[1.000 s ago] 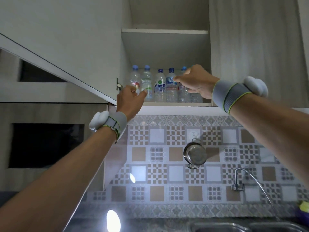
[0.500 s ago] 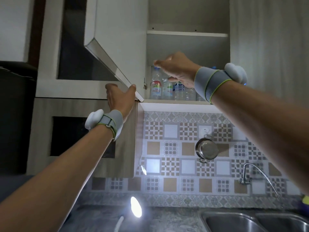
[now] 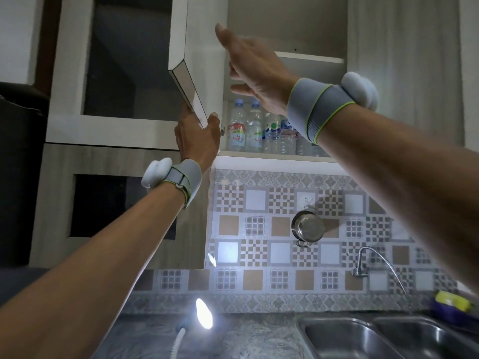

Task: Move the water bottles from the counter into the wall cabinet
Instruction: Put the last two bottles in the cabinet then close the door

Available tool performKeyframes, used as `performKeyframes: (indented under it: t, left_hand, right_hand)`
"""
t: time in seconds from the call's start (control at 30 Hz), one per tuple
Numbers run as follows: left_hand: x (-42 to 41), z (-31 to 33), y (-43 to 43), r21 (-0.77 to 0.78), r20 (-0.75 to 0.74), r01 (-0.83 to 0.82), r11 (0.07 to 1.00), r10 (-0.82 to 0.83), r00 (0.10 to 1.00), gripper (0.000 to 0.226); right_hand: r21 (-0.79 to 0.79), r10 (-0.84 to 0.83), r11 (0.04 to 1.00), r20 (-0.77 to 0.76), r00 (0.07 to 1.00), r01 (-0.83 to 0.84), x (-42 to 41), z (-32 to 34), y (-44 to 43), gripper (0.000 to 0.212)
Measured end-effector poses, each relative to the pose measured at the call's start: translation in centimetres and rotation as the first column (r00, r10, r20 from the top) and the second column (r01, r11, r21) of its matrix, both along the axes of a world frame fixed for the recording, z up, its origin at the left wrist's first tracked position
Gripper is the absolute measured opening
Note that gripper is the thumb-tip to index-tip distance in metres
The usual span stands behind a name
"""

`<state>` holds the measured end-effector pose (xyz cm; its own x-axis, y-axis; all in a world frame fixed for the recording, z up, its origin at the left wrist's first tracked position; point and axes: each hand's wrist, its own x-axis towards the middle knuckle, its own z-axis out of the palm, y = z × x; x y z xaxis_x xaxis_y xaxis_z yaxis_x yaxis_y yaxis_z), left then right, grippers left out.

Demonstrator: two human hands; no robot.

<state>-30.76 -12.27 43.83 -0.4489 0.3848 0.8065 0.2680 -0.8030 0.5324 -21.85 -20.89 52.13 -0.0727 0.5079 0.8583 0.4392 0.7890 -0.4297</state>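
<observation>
Head view: our left hand is gripping the lower edge of the cabinet door, our right hand is up in front of the opening with fingers loose, holding nothing, and the water bottles stand in a row on the cabinet's bottom shelf. We'd judge them light-to-moderate, thin-walled, smooth; best taken mid-body or at the neck. Grey stone-look counter shows no bottles, sink at right, dim room.

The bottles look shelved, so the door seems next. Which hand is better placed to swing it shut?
Probably the left hand: it already grips the bottom corner of the cabinet door. The right hand is open, raised in front of the shelf opening.
</observation>
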Motion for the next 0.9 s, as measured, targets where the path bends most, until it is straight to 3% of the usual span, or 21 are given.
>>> performKeyframes:
  t: [0.2,0.4,0.57,0.77,0.9]
  left_hand:
    - [1.5,0.0,-0.9,0.012,-0.057,0.010,1.000,-0.009,0.998,0.044]
    - [3.4,-0.1,-0.7,0.064,-0.240,-0.009,0.998,0.024,0.971,0.060]
    - [5.4,-0.2,-0.5,0.069,-0.317,-0.058,0.996,0.077,0.945,0.068]
    - [8.9,-0.4,0.7,0.118,-0.355,-0.002,0.993,0.044,0.934,0.068]
    - [11.3,-0.5,1.2,0.111,-0.418,-0.017,0.994,0.062,0.906,0.067]
  right_hand:
    - [0.055,0.088,0.995,-0.045,0.995,-0.085,-0.6,-0.6,-1.8,0.073]
    - [0.059,0.072,0.996,-0.072,0.995,-0.068,1.4,-0.1,-2.4,0.036]
    - [0.125,-0.037,0.991,-0.029,0.999,0.040,4.2,-0.2,-2.0,0.077]
    - [0.158,-0.117,0.979,-0.091,0.989,0.130,8.9,-0.8,-1.2,0.024]
    - [0.194,-0.218,0.948,-0.187,0.958,0.254,12.5,-0.7,0.5,0.043]
